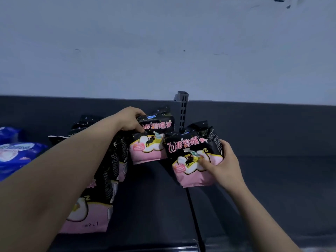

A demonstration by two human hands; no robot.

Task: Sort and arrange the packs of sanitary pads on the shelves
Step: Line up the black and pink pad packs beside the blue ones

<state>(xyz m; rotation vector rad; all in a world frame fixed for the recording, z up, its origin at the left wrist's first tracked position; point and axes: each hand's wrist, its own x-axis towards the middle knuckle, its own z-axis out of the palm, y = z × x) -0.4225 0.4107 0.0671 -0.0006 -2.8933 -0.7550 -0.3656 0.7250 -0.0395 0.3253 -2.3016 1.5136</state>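
Left hand (130, 120) grips the rear pack (152, 144), right hand (224, 166) the front pack (189, 153), both upright.

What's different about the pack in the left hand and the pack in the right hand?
The left hand grips the left-hand pack by its top corner; the right hand holds the right-hand pack by its side, thumb across the front. The left-hand pack sits farther back, by the shelf post; the right-hand pack is nearer and overlaps its edge. Both are black and pink with a cloud picture.
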